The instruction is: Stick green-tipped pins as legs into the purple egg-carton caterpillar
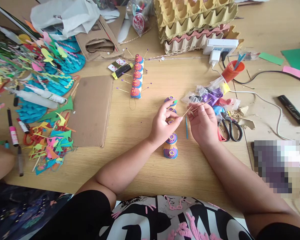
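My left hand (162, 125) is closed in a pinch on the end of a thin wooden toothpick (186, 112). My right hand (203, 124) has its fingers curled round several similar toothpicks (207, 102), some poking out past the thumb. Below my left hand, and partly hidden by it, lies an egg-carton strip (170, 151) of purple and orange bumps with yellow rings. A blue stick tool (186, 128) lies between my hands. Farther back stands a red and blue egg-carton caterpillar (136, 78) with purple-tipped toothpicks stuck in its sides.
Clay packets (212, 95) and black-handled scissors (230, 128) lie by my right hand. An orange cup (233, 70), a power strip (221, 46) and stacked egg trays (190, 26) stand behind. Cardboard (91, 111) and paper scraps (56, 143) lie left, near another person's arm (0, 163).
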`<state>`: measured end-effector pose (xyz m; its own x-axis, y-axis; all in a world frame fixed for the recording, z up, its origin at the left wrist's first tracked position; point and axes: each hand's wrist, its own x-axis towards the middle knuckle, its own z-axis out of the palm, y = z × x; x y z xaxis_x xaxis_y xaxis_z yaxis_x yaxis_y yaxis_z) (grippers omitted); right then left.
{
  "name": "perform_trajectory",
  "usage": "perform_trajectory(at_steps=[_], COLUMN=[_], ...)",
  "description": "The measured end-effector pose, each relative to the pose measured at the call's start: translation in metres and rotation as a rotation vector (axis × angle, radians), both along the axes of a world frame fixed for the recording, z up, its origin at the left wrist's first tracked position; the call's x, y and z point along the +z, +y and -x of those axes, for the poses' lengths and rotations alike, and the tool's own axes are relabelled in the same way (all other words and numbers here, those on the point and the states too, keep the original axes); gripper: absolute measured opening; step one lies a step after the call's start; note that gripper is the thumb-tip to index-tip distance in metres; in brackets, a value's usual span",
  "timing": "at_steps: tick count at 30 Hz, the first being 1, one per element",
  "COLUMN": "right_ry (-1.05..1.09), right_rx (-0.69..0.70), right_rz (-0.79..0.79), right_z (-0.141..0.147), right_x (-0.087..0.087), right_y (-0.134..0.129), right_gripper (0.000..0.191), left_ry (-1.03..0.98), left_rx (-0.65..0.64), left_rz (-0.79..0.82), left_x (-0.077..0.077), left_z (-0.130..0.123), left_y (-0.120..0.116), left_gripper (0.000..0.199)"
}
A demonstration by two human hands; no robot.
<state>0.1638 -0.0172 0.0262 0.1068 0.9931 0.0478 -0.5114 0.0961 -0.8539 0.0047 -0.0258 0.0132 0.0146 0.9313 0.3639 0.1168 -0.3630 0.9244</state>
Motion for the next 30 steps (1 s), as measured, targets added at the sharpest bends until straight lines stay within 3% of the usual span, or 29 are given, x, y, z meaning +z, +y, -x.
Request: perform_trajectory(at_steps=[3,7,14,21,26,30], right_ry=[-0.013,-0.061,-0.08,-0.192,-0.309,-0.397], right_rx=[-0.018,0.076,0.16,0.187,0.339,0.299], right_rz=[0.015,0.085,0.136,0.07,0.021,0.018], right_z=[-0.0001,0.0038,0.0086,0.0053,0.0021,0.0022], right_x=[-0.0007,-0.0025,-0.0004,0.0031,0.0029,0.0047], right_y=[0.0011,0.0008,-0.0026,-0.0033,-0.0068,-0.0079], right_gripper=[0.024,0.032,0.04,0.044,0.038,0.042], left_ry=[-0.06,-0.079,-0.04,-0.003,-0.052,-0.076], left_rx=[0.016,0.007,-0.028,0.031,-0.004,-0.01], left_rz=[0.04,0.049,-0.026,-0.179,-0.212,-0.23], left_x=[-0.003,-0.0032,-0.0024,-0.0022,-0.002,-0.0035], left_z=[0.0014,0.0025,0.0004,0.0037,0.0064,0.0059], left_y=[0.0027,0.0041,0.0009,0.0044,0.007,0.0076], left_gripper=[0.058,0.058,0.058,0.054,0.055,0.052])
